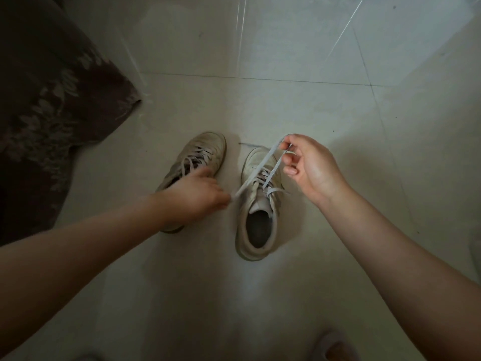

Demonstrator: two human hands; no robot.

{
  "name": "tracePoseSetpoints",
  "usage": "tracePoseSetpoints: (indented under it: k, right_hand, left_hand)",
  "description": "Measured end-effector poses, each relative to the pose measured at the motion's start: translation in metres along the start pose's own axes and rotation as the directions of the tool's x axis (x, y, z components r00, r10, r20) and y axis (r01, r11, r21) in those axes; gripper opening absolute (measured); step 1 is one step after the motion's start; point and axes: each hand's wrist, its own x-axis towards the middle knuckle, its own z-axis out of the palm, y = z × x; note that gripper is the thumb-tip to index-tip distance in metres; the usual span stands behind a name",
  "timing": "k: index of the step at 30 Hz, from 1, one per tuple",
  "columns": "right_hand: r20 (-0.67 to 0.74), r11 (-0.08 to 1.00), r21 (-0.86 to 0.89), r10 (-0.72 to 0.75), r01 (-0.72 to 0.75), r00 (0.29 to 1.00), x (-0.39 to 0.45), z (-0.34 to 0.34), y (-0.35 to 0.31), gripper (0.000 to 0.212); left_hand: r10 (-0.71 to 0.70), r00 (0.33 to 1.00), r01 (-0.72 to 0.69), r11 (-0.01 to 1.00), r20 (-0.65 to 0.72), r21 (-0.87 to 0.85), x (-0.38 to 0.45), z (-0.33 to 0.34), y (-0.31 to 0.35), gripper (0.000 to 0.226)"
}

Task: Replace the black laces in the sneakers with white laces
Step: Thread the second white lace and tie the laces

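Observation:
Two pale sneakers stand on the tiled floor, toes pointing away from me. The right sneaker carries a white lace threaded through its eyelets. My right hand pinches a loop of that lace, raised above the toe. My left hand holds the lace's other end near the sneaker's left side, pulled taut. The left sneaker lies tilted behind my left hand, laced with pale laces, its heel hidden by my wrist. A thin dark lace lies on the floor beyond the right sneaker.
A dark floral cloth covers the left side of the floor. Pale glossy tiles stretch ahead and to the right. A foot or slipper shows at the bottom edge.

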Motion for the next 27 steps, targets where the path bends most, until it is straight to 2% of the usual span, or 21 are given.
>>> tracePoseSetpoints:
  k: [1, 3, 5, 6, 7, 8, 9, 10, 11, 15, 18, 23, 27]
  right_hand:
    - [0.008, 1.0, 0.006, -0.012, 0.012, 1.0, -0.001, 0.002, 0.0, 0.013]
    - [-0.008, 0.996, -0.074, -0.059, 0.058, 0.998, 0.0, 0.007, 0.003, 0.006]
    - [-0.089, 0.91, -0.394, -0.178, 0.129, 0.98, 0.003, 0.004, 0.011, 0.02]
    - [-0.108, 0.813, -0.557, -0.274, 0.17, 0.956, 0.002, 0.001, 0.017, 0.03]
    - [-0.086, 0.7, -0.676, -0.385, 0.23, 0.919, -0.001, -0.002, 0.023, 0.034]
    - [-0.025, 0.588, -0.745, -0.497, 0.316, 0.867, -0.005, -0.005, 0.03, 0.034]
    - [0.052, 0.484, -0.777, -0.587, 0.402, 0.808, -0.011, -0.007, 0.037, 0.031]
    - [0.122, 0.399, -0.794, -0.636, 0.46, 0.762, -0.015, -0.01, 0.044, 0.027]
    - [0.18, 0.339, -0.807, -0.639, 0.484, 0.748, -0.018, -0.013, 0.05, 0.021]
    - [0.338, 0.124, -0.884, -0.498, 0.451, 0.798, -0.016, -0.022, 0.069, 0.004]
    - [0.389, 0.039, -0.892, -0.44, 0.45, 0.809, -0.014, -0.021, 0.077, 0.003]
    - [0.351, 0.04, -0.92, -0.357, 0.389, 0.866, -0.009, -0.013, 0.076, 0.011]
    - [0.308, 0.101, -0.928, -0.336, 0.36, 0.89, -0.007, -0.011, 0.076, 0.013]
  left_hand:
    - [-0.038, 0.998, 0.039, 0.999, 0.046, -0.02, 0.003, -0.001, 0.01, 0.027]
    - [-0.219, 0.975, 0.22, 0.972, 0.027, -0.085, 0.007, -0.003, 0.024, 0.028]
    - [-0.436, 0.9, 0.413, 0.841, 0.014, -0.348, 0.016, -0.008, 0.031, 0.025]
    - [-0.532, 0.845, 0.465, 0.69, 0.047, -0.555, 0.022, -0.008, 0.03, 0.022]
    - [-0.604, 0.789, 0.473, 0.477, 0.115, -0.741, 0.028, -0.009, 0.028, 0.021]
    - [-0.632, 0.745, 0.455, 0.249, 0.213, -0.855, 0.032, -0.011, 0.027, 0.02]
    - [-0.628, 0.725, 0.417, 0.075, 0.283, -0.906, 0.035, -0.013, 0.027, 0.018]
    - [-0.616, 0.724, 0.386, -0.012, 0.311, -0.923, 0.037, -0.014, 0.026, 0.016]
    - [-0.603, 0.731, 0.371, -0.041, 0.319, -0.928, 0.038, -0.015, 0.027, 0.012]
    - [-0.61, 0.709, 0.398, -0.067, 0.353, -0.915, 0.038, -0.012, 0.03, 0.003]
    - [-0.655, 0.672, 0.422, -0.046, 0.346, -0.905, 0.038, -0.008, 0.03, 0.007]
    - [-0.679, 0.667, 0.478, 0.074, 0.307, -0.875, 0.037, -0.005, 0.029, 0.005]
    - [-0.674, 0.684, 0.501, 0.156, 0.28, -0.851, 0.039, -0.003, 0.03, 0.006]
